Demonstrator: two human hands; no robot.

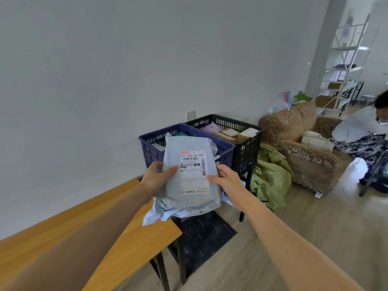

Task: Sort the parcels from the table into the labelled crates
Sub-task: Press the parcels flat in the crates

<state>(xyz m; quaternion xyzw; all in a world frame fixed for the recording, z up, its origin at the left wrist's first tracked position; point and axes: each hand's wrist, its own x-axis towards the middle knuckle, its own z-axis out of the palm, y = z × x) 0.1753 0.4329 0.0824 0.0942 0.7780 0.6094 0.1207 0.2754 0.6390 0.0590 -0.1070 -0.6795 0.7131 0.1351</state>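
Where the parcel is: the grey plastic parcel (189,175) is in the centre of the frame, held up in the air, its front with the white shipping label (192,164) turned to the camera.
Below the parcel: crumpled pale plastic hangs under it; I cannot tell if it is the same bag or a second one.
Left hand (157,177): it grips the left edge of the parcel, the thumb lies on the front, and the other fingers go behind and are hidden.
Right hand (226,179): it grips the right edge, the thumb presses on the lower right corner of the label, and the fingers curl behind the parcel.
Blue crate (151,152): just behind the parcel, partly covered by it, with some parcels inside.
Black crate (245,156): touching the blue crate on its right side, holding cardboard boxes and a purple packet.
Table (136,244): wooden top in the lower left of the frame, under the left forearm.
Right of the frame: a green bag (270,177) on the floor beside a brown armchair (304,156), and another person (361,127) at the right edge.
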